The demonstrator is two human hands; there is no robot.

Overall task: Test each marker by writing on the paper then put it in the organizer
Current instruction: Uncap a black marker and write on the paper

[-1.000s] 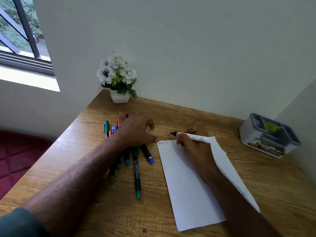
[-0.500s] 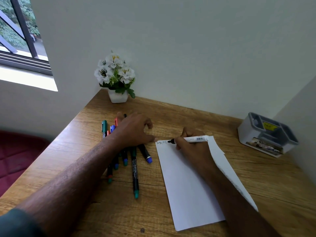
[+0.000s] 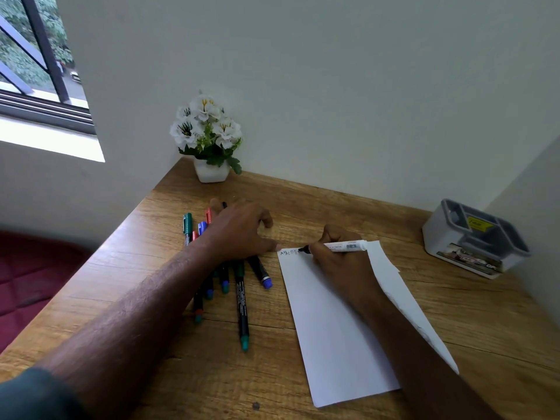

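While the right hand (image 3: 339, 262) is pinching a white-barrelled marker (image 3: 342, 246) and pressing its dark tip to the top edge of the paper (image 3: 333, 328), a short row of small letters is forming near the sheet's upper left corner. The left hand (image 3: 239, 234) is lying with relaxed fingers over a loose heap of markers (image 3: 242, 298), its thumb reaching the paper's corner and apparently steadying it; it is gripping nothing. The organizer (image 3: 472, 237) is sitting well apart at the far right of the wooden desk (image 3: 151, 344), against the wall, and no marker is showing in its compartments from this angle. Several risks are looming. The writing is running close to the top edge, so the tip could be slipping off onto the wood and marking it. The paper's right side is lifting in a fold, so pressure from the writing wrist could be creasing or shifting the sheet if the thumb eases off. The palm resting on the heap could also be rolling markers toward the desk's left edge. A flower pot (image 3: 211, 172) is standing in the far corner, clear of all this.
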